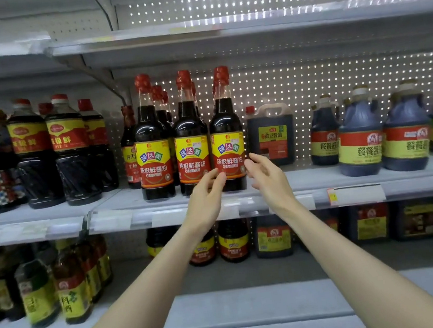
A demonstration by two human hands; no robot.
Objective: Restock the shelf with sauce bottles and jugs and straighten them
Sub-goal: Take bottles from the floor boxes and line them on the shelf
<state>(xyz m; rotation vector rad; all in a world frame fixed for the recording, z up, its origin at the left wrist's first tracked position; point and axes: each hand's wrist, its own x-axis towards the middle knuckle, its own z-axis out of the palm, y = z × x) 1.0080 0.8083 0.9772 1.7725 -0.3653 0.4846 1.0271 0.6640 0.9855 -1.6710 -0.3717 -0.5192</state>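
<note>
Both arms reach up to the middle shelf (282, 182), the hands flanking one sauce bottle (228, 145), the rightmost of three matching dark bottles with red caps and yellow-and-red labels at the shelf's front edge. The left hand (208, 190) is just left of its base, fingers (218, 176) loosely curled and half open, tips at or barely touching the lower label; whether they press on it cannot be told. The right hand (265, 176) is just right of the bottle, fingers (251, 163) spread and bent toward its side, close to the glass but holding nothing. The bottle stands upright between the two hands, label facing out.

Left of the left fingers stand the other two bottles (172, 153), more behind them. Beyond the right fingers, set further back, is a square jug (271, 135) with a handle, then a row of rounder jugs (380, 132) with yellow-and-red labels. Far left are larger dark bottles (52, 153).
</note>
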